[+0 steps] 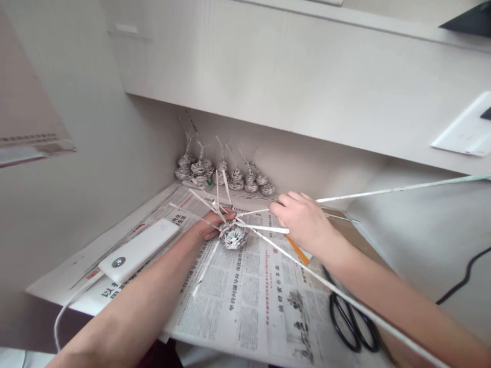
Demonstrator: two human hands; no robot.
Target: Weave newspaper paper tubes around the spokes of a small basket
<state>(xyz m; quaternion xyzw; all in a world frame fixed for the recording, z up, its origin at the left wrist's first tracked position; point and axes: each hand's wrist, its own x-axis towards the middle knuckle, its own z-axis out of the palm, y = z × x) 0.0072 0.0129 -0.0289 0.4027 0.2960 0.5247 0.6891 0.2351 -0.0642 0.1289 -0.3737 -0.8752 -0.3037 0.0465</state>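
Note:
A small round ball woven from rolled newspaper strips is gripped at its upper left by my left hand. Several thin white paper rods fan out from it in all directions. My right hand is closed around one long paper rod, which runs from the ball through the fingers and out to the right edge. Another long rod slants from the ball down past my right forearm to the bottom edge.
Several gourd-shaped woven paper pieces stand along the back wall. Newspaper covers the table. A white box-like device with a cable lies at left; black-handled scissors and an orange-and-white item lie at right.

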